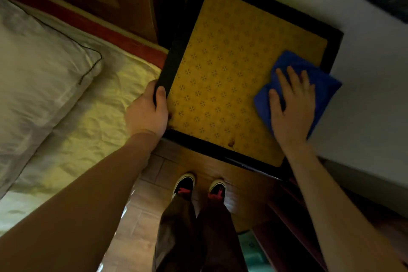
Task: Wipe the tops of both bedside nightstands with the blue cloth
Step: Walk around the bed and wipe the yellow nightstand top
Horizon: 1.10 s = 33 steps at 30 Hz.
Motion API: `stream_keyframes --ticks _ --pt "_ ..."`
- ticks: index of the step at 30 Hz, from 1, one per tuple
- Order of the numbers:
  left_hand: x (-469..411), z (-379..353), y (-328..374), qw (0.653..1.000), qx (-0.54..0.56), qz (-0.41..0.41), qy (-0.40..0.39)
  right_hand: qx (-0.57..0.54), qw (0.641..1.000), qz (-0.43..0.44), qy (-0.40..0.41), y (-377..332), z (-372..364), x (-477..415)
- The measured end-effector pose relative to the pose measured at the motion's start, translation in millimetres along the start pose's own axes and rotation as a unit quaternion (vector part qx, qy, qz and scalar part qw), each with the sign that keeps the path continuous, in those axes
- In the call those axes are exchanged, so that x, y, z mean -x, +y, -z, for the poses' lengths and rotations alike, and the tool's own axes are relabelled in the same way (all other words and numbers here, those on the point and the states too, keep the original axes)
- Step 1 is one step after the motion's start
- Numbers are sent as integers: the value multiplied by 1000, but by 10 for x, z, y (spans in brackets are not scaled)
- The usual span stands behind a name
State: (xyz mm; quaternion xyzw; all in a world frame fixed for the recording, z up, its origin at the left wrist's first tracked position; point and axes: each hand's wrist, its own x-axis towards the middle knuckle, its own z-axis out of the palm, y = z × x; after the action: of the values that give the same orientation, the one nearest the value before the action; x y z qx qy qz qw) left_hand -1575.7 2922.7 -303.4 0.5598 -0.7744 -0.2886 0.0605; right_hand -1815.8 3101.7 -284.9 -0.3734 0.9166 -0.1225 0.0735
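Nightstand top under wipe: one hand bracing the left edge, the other flat on the blue cloth.

At far left a white pillow (42,68) lies on the pale sheet of the bed (92,121), with a wooden headboard (123,6) behind. The left hand (146,112) grips the nightstand (174,59) at its dark left rim, thumb on top of the rim and fingers curled under, out of sight. The nightstand's top carries a yellow patterned mat (223,77) inside a black border. A small brown mark (231,143) sits near the mat's front edge. The right hand (291,106) lies palm down, fingers spread slightly apart and pressed on the blue cloth (318,81), which rests on the mat's right side and overhangs the right rim. Below, two dark shoes (199,184) stand on the wooden floor (141,216).
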Motion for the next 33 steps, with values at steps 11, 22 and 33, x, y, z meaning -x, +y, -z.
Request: stream_keyframes --ticks 11,22,33 --pt "15 43 46 1000 -3 18 -22 -56 980 172 -80 -619 -81 760" --pt "372 210 46 992 70 47 -93 -199 921 -331 -55 -709 252 1429" --pt "1343 1850 385 983 55 -47 -171 -533 751 -365 -138 -1202 1744 1372"
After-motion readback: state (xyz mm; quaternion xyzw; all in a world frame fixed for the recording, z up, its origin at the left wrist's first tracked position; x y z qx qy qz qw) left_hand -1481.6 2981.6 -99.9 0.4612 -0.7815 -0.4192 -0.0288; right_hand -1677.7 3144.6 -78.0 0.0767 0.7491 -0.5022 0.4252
